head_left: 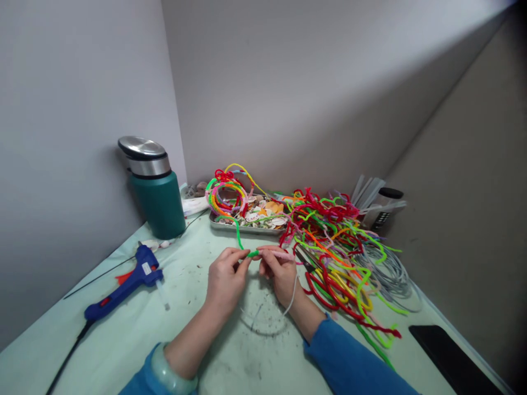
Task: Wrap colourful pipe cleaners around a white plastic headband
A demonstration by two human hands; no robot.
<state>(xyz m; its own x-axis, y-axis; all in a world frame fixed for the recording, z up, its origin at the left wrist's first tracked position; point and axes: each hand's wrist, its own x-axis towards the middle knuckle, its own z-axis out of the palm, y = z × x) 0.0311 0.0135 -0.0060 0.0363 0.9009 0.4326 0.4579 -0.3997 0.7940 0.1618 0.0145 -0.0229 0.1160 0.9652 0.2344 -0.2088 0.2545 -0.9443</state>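
My left hand [224,281] is closed in a pinch on a green pipe cleaner [238,235], whose free end rises toward the metal tray. A short green stretch is coiled around a cord between my two hands. My right hand [280,277] is also closed, its thumb and fingers gripping the same cord just beside the green coils. A pale pink wrapped part [283,255] sticks out past the right thumb. From there the bare grey cord [292,300] loops down over the right wrist and curves above the tablecloth.
Behind my hands stands a metal tray [247,229] of shells, with colourful wrapped rings [212,198] on it. Tangled pipe cleaners [325,214], scissors [304,260] and coiled grey cord [389,274] lie right. A blue glue gun [123,291] and green bottle [158,206] are left; a black phone-like slab [448,354] lies front right.
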